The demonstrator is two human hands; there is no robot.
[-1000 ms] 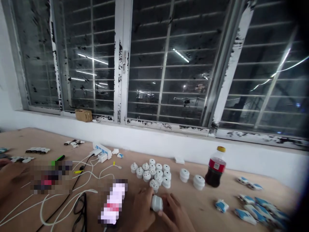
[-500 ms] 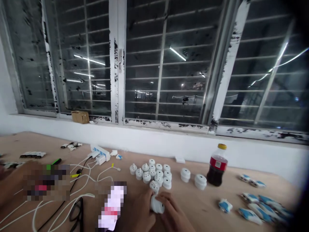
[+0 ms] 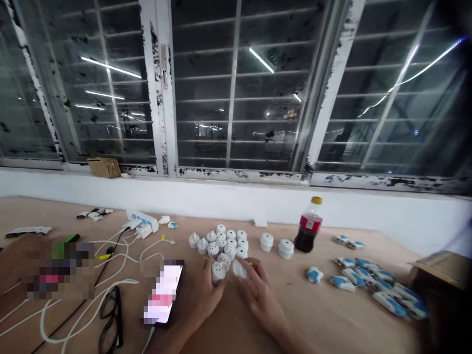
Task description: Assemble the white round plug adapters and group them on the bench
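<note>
Several round white plug pieces (image 3: 231, 242) stand grouped on the wooden table (image 3: 309, 314). My left hand (image 3: 208, 290) is closed around a white plug piece (image 3: 219, 271) with a socket face, at the near edge of the group. Just to its right, my right hand (image 3: 258, 290) holds a pale white piece (image 3: 239, 268) between its fingers; that piece is blurred. The two hands are apart. Two more round white pieces (image 3: 266, 241) stand to the right of the group.
A cola bottle (image 3: 308, 227) stands behind on the right, with blue-and-white pieces (image 3: 363, 278) farther right. Left are a lit phone (image 3: 164, 294), black glasses (image 3: 111, 319), cables, a power strip (image 3: 142, 220) and another person's hand (image 3: 27, 255).
My view has turned right, bringing a box at the right edge into sight. My hands have separated; the left has a socket-faced piece and the right a pale piece.
</note>
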